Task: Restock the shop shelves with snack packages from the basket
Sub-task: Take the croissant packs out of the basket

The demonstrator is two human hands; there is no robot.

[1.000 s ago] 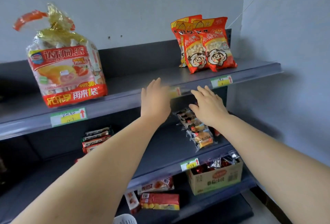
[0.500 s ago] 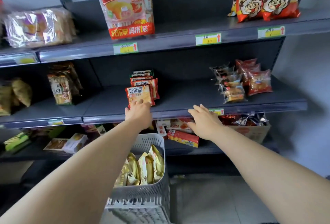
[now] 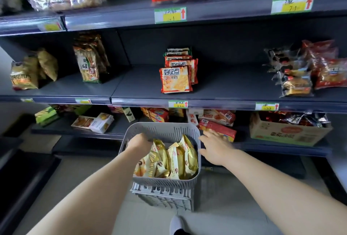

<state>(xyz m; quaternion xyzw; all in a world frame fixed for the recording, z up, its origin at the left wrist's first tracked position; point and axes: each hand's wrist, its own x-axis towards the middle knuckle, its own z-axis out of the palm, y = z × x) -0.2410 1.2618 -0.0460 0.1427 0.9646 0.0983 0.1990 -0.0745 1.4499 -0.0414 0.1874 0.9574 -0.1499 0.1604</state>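
A grey slotted basket [image 3: 161, 128] stands on the floor in front of the shelves, holding several gold snack packages [image 3: 176, 157] on end. My left hand [image 3: 139, 142] reaches down into the basket's left side. It touches the top of a gold package, and its fingers are hidden behind the knuckles. My right hand [image 3: 214, 147] hovers just outside the basket's right rim, fingers spread and holding nothing. The middle shelf [image 3: 225, 86] above carries a row of orange cracker packs [image 3: 176, 80].
The middle shelf also holds gold bags [image 3: 24, 74] at the left, a tall striped pack [image 3: 90, 66], and dark and red packs [image 3: 308, 71] at the right. The low shelf has boxes and a cardboard carton [image 3: 287, 134]. My foot [image 3: 177, 224] is behind the basket.
The view has tilted down from the top shelf to the basket. Both hands dropped from the shelf edges; the left went into the basket and the right came beside its rim.
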